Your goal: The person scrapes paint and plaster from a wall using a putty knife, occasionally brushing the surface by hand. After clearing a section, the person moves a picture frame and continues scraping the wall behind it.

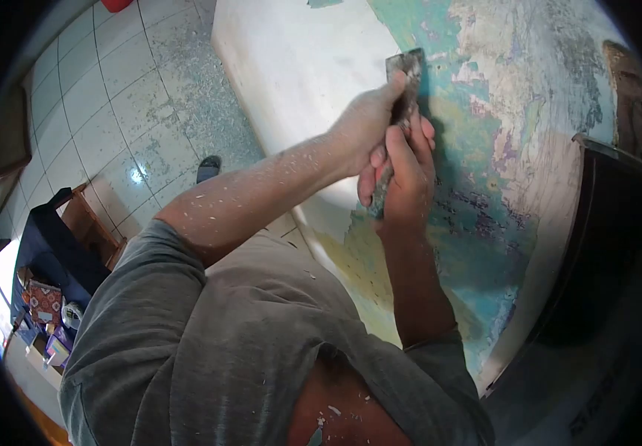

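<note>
A scraper (410, 93) with a flat, dust-smeared blade is held in both hands, its blade end up against the wall (469, 111). My left hand (369, 123) grips it higher up, the thumb lying along the blade. Lower down, my right hand (410, 175) is wrapped around the handle, which pokes out below the fingers. Around the blade the wall is patchy, with turquoise, whitish and purplish layers showing. A smooth white coat (313, 67) still covers the wall to the left. Pale flakes cling to my left forearm and shirt.
Paint chips litter the tiled floor (124, 97) along the wall's foot. A dark slipper (208, 168) shows below my left arm. Dark furniture (60, 238) and assorted small items (46, 305) stand at left. A dark-framed panel (581, 223) borders the wall at right.
</note>
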### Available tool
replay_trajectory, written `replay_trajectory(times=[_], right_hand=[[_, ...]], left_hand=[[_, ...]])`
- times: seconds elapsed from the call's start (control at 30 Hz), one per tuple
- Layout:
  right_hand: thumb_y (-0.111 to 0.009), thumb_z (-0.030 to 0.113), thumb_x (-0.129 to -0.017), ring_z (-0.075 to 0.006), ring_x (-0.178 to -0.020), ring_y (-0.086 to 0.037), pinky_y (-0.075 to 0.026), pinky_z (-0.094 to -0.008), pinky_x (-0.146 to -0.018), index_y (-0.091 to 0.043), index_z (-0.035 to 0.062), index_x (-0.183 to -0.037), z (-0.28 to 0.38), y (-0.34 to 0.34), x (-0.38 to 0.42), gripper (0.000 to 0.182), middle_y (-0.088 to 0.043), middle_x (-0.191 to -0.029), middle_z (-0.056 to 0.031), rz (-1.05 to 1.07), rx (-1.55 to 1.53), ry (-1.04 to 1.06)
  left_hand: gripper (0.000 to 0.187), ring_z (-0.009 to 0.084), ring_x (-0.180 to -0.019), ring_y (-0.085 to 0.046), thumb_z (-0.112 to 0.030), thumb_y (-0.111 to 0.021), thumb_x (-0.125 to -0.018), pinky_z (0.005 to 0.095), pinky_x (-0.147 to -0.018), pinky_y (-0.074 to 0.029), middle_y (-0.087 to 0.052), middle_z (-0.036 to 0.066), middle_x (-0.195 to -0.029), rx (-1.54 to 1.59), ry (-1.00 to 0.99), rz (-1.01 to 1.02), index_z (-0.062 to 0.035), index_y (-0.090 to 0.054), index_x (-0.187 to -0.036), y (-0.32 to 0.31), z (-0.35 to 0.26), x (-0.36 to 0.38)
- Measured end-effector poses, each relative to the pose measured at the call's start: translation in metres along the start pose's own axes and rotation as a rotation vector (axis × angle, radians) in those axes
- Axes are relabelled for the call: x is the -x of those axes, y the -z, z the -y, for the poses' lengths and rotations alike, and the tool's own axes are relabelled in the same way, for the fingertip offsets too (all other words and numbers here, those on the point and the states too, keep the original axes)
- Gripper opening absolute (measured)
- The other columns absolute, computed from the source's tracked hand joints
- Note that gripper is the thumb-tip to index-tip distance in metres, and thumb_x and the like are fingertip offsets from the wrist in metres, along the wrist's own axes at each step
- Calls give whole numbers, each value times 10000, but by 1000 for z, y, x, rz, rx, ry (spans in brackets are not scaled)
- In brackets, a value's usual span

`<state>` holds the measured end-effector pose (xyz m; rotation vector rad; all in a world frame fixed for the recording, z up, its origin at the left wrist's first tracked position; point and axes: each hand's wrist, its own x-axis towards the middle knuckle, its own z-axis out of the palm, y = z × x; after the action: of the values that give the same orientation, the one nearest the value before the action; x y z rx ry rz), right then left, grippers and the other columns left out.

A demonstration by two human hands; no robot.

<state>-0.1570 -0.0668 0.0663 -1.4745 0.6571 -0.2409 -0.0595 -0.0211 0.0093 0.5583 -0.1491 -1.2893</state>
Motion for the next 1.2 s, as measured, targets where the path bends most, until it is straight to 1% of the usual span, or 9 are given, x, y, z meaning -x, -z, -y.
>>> replay_trajectory(times=[0.23,0.27,0.37,0.6,0.7,1.03,1.1,1.17,1.2], right_hand=[[-477,173,-1032,-107,-423,-450,-367,-246,-348,-505,69,-1220,-10,-5,25,217,-477,-722,-21,-65,43,102],[-468,171,-1037,-103,-433,-450,-361,-243,-349,-485,63,-1298,-32,30,-5,284,-485,-741,-20,73,600,385],[-390,174,-1043,-138,-489,-500,-375,-264,-399,-470,27,-1355,17,-20,-20,355,-533,-760,-53,93,31,-82],[-367,226,-1083,-127,-679,-597,-478,-229,-519,-242,38,-1553,-30,17,47,521,-578,-1189,-114,116,-299,-121],[-332,221,-1094,-104,-661,-577,-454,-217,-479,-280,11,-1524,-37,37,66,481,-583,-1141,-113,31,142,-73],[-340,267,-1094,-123,-455,-502,-384,-247,-349,-413,94,-1330,-20,14,19,301,-588,-803,-42,133,-229,-156],[-344,269,-1094,-127,-462,-509,-394,-240,-362,-402,90,-1348,-15,3,39,316,-586,-797,-39,70,-162,-133],[-358,264,-1093,-135,-429,-482,-387,-252,-360,-398,95,-1349,3,-23,46,309,-568,-736,-27,-591,-570,-393],[-386,220,-1085,-128,-565,-563,-466,-251,-453,-388,178,-1384,-20,-5,49,301,-581,-839,-50,-360,-182,-144]], left_hand=[[562,201,-516,-590,-504,-342,-1073,299,-456,-513,-675,132,-803,382,70,-143,-3,-597,-1060,-15,31,-15],[603,206,-470,-564,-521,-318,-1071,297,-411,-491,-683,147,-827,252,28,-56,2,-611,-1007,2,21,-21],[715,219,-374,-513,-560,-252,-1066,309,-311,-439,-699,179,-846,139,-88,-51,10,-635,-868,16,-23,-12],[639,248,-839,-653,-513,-221,-1087,374,-854,-529,-680,153,-891,340,85,127,4,-590,-1019,0,26,23],[629,247,-812,-648,-520,-234,-1084,358,-811,-535,-665,140,-871,301,46,44,-4,-584,-1006,-13,49,26],[561,223,-673,-622,-478,-296,-1084,342,-680,-543,-634,111,-759,198,84,-75,-39,-571,-870,2,21,2],[561,228,-687,-624,-483,-298,-1083,348,-684,-542,-630,115,-760,241,18,-76,-45,-566,-856,-15,39,15],[562,231,-712,-632,-490,-297,-1081,353,-695,-543,-630,123,-774,197,5,-105,-43,-566,-871,-19,51,10],[567,232,-722,-636,-499,-293,-1081,358,-699,-544,-629,123,-778,263,60,-125,-41,-564,-886,-20,43,7]])
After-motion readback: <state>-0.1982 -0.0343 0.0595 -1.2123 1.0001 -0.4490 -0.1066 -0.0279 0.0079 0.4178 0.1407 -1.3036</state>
